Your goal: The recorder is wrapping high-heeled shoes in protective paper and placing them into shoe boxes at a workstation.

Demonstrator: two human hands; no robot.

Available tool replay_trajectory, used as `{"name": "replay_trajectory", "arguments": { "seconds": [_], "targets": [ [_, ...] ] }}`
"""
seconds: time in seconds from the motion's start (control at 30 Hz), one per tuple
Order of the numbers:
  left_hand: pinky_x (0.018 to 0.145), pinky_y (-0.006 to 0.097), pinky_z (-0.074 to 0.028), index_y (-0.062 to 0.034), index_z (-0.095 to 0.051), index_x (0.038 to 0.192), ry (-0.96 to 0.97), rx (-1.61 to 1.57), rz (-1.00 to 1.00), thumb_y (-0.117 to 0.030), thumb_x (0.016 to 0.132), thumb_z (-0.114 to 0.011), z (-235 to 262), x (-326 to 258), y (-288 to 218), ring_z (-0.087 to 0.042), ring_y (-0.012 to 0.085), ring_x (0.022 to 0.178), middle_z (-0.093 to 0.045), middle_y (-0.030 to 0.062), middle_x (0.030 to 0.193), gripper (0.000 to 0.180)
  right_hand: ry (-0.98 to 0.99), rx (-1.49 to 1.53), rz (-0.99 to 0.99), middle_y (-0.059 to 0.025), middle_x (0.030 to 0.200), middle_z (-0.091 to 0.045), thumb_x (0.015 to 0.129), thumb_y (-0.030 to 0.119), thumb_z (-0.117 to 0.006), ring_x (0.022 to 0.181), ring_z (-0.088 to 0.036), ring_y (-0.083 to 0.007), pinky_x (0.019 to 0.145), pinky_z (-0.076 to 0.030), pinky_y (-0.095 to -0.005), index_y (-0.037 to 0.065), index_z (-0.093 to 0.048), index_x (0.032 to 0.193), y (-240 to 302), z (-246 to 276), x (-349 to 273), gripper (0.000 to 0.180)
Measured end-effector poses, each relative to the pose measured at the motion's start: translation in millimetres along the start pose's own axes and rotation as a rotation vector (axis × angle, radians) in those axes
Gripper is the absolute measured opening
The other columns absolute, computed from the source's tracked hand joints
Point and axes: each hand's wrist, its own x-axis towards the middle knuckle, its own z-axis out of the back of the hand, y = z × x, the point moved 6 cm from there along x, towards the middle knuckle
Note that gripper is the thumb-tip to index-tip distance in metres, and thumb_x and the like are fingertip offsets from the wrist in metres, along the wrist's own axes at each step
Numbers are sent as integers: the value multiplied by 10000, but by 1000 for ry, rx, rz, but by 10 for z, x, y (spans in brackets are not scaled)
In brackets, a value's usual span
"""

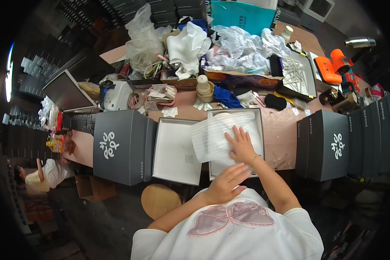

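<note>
Just under the right hand point(242, 146), white wrapping point(216, 132), across open box point(260, 125).

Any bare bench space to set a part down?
Best: pink tabletop between the open box and the dark boxes on the right. Inside the left tray is mostly bare too, but the white sheet overlaps its right side. Crowded: the back, with plastic bags and blue cloth.

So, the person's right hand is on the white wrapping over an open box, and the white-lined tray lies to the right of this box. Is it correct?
Not quite: the head view shows the white-lined tray to the left of the open box. The right hand is on the white wrapping.
</note>
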Motion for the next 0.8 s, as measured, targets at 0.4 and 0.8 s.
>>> {"name": "replay_trajectory", "arguments": {
  "seconds": [0.4, 0.8],
  "targets": [
    [1078, 544, -256, 31, -500, 1257, 492, 491, 630, -471, 858, -589, -793, -728, 1273, -299, 489, 1308, -414, 329, 1315, 647, -206, 151, 355, -164, 1234, -515, 799, 161, -595, 1205, -468, -302, 1102, -263, -480, 33, -552, 1182, 442, -303, 535, 405],
    [881, 383, -460, 18, -561, 1121, -88, -122, 843, -217, 864, -642, -649, -854, 1635, -575, 328, 1041, -598, 202, 1094, 358, 34, -244, -17, -114, 1006, -587, 791, 194, -570, 1003, -544, -296, 772, -470, -411, 89, -712, 751, 464, -594, 1331, 181]
  ]
}}
